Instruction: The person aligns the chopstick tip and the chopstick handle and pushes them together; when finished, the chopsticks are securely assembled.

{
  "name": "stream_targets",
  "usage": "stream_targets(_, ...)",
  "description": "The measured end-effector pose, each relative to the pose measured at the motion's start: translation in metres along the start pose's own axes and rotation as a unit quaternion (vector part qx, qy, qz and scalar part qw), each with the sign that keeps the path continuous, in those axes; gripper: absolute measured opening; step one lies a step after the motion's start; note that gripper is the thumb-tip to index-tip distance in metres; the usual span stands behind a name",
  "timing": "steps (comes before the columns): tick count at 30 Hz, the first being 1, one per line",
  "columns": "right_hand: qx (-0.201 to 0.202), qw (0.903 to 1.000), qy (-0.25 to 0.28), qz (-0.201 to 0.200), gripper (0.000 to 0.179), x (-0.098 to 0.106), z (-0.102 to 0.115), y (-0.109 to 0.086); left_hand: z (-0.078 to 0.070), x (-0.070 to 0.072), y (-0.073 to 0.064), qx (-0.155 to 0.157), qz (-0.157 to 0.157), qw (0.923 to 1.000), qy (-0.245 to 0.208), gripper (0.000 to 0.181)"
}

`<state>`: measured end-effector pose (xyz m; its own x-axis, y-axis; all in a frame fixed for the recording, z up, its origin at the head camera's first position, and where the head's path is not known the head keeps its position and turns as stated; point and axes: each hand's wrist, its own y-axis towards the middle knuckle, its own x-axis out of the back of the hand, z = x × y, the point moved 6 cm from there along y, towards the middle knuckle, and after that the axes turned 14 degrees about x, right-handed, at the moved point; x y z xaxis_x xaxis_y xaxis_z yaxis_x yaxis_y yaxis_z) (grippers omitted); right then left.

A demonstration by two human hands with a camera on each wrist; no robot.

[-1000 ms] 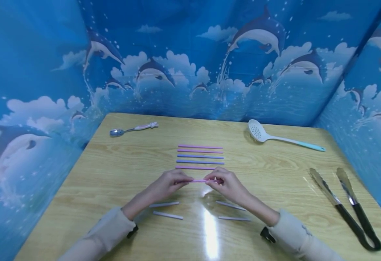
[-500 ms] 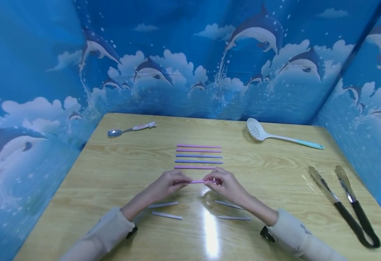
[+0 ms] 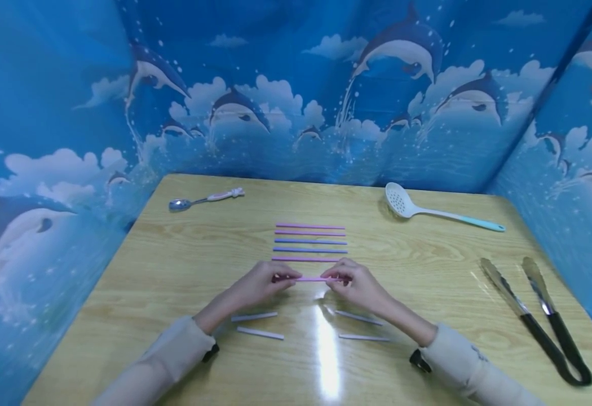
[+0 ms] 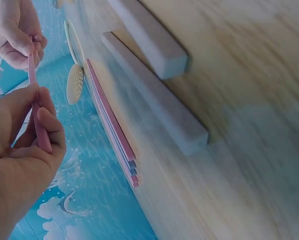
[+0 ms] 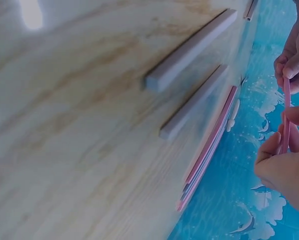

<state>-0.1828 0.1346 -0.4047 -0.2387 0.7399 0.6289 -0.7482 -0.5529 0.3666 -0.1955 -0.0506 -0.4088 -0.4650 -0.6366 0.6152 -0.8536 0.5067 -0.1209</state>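
A slim pink stick (image 3: 310, 279) is held level above the table, one end in each hand. My left hand (image 3: 264, 283) pinches its left end between thumb and fingers. At the other end, the thumb and fingers of my right hand (image 3: 358, 286) grip it. Its middle shows bare between the two hands, and in the left wrist view its pink end (image 4: 42, 135) shows beneath the curled fingers. Just beyond the hands lies a row of parallel sticks: a near pink stick (image 3: 303, 259), two blue sticks (image 3: 310, 250) and two pink sticks (image 3: 310, 226) farthest away.
Short pale-lilac sticks lie under the forearms, a pair at the left (image 3: 260, 334) and a pair at the right (image 3: 363, 338). A spoon (image 3: 206, 199) is at the back left, a slotted skimmer (image 3: 402, 203) at the back right. Black-handled tongs (image 3: 542, 327) lie spread at the right.
The right hand has shifted slightly to the right, so a little more of the pink stick shows between the hands. Both hands keep their hold; the laid-out sticks and utensils stay put.
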Motion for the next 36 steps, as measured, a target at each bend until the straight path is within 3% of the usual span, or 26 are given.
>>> stream_targets(10,-0.029,0.999,-0.033,-0.012,0.006,0.008,-0.023,0.0,0.026,0.015,0.01,0.061,-0.011,0.9979,-0.017,0.021)
stream_targets(20,-0.037,0.998,-0.048,0.019,0.01,0.006,-0.041,0.006,0.051,0.022,0.02,0.128,-0.012,0.9912,-0.034,0.021)
stream_targets(29,-0.045,0.9975,-0.045,0.03,0.007,-0.003,-0.052,0.008,0.061,0.015,0.03,0.125,-0.018,0.9919,-0.017,0.017)
stream_targets(36,-0.01,0.9969,-0.077,0.013,0.005,-0.007,-0.051,0.012,0.062,0.015,0.033,0.123,-0.029,0.992,-0.009,0.016)
